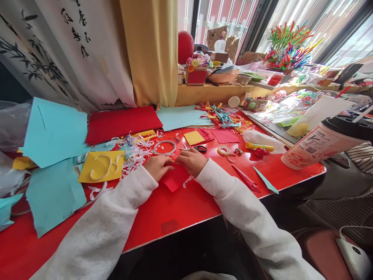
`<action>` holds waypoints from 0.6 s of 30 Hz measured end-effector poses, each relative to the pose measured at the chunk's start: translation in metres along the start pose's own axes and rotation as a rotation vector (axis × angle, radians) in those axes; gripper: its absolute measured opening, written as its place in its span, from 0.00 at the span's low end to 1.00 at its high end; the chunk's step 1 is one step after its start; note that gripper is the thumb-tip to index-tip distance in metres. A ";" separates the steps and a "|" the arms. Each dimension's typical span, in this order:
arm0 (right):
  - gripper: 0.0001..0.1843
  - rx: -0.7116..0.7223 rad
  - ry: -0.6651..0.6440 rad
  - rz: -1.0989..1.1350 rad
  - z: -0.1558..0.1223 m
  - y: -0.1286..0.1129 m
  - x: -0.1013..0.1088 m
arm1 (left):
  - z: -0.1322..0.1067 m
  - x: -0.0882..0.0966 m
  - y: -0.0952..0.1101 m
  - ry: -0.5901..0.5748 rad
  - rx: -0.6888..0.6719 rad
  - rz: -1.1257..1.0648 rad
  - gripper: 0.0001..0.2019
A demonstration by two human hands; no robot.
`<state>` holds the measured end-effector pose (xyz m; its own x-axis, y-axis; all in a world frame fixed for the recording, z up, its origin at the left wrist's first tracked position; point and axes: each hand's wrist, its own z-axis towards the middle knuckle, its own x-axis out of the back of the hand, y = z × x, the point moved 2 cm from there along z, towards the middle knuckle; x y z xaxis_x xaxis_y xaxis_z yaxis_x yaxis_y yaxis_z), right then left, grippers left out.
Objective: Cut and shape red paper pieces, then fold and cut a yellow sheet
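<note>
My left hand [157, 166] and my right hand [191, 161] rest side by side on the red table [180, 210], fingers curled and pressed on the far edge of a small folded red paper [175, 179]. The paper lies flat under both hands, its near corner pointing toward me. Both arms wear white fleece sleeves. A clear tape ring [164, 147] lies just beyond my fingertips, and black-handled scissors [200, 148] sit just past my right hand.
Blue sheets [54, 134], a red stack [121, 122], a yellow sheet with white strips [100, 166] and white scraps lie to the left. A yellow square [194, 137], a glue stick [259, 146] and a large drink cup [323, 142] stand right. Cluttered windowsill behind.
</note>
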<state>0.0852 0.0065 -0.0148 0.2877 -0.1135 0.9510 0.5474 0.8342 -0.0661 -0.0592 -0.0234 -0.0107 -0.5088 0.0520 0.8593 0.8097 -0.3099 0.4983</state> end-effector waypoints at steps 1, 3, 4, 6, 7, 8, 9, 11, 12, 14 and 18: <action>0.12 -0.009 0.004 -0.004 0.000 0.000 0.000 | 0.000 0.000 0.000 0.007 -0.006 -0.003 0.10; 0.13 -0.028 0.018 0.015 0.000 0.001 0.000 | -0.001 0.000 -0.001 0.031 0.010 -0.028 0.10; 0.12 -0.040 0.028 0.035 0.000 0.001 0.000 | -0.001 0.000 -0.002 0.046 0.023 -0.039 0.10; 0.11 -0.058 0.050 0.079 0.000 0.001 0.001 | 0.000 0.000 -0.003 0.071 0.031 -0.033 0.08; 0.10 -0.061 0.059 0.092 0.000 0.001 0.002 | 0.000 0.000 -0.003 0.081 0.014 -0.017 0.09; 0.09 -0.060 0.065 0.097 0.000 0.001 0.002 | 0.000 0.000 -0.003 0.096 -0.018 0.002 0.10; 0.08 -0.059 0.069 0.092 0.000 0.001 0.003 | 0.000 0.000 -0.002 0.113 -0.061 0.020 0.10; 0.09 -0.071 0.073 0.060 -0.001 0.002 0.003 | 0.000 0.000 0.001 0.151 -0.154 0.042 0.11; 0.11 -0.087 0.074 0.043 0.000 0.002 0.003 | -0.001 0.001 0.003 0.172 -0.187 0.046 0.10; 0.14 -0.120 0.081 0.029 0.000 0.003 0.004 | -0.002 0.002 0.005 0.213 -0.192 0.031 0.09; 0.11 -0.158 0.167 0.123 0.000 0.004 0.005 | -0.004 0.004 0.005 0.265 -0.078 -0.026 0.07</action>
<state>0.0889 0.0097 -0.0105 0.4779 -0.1149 0.8709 0.6129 0.7538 -0.2369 -0.0586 -0.0283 -0.0053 -0.5962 -0.1860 0.7810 0.7756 -0.3846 0.5005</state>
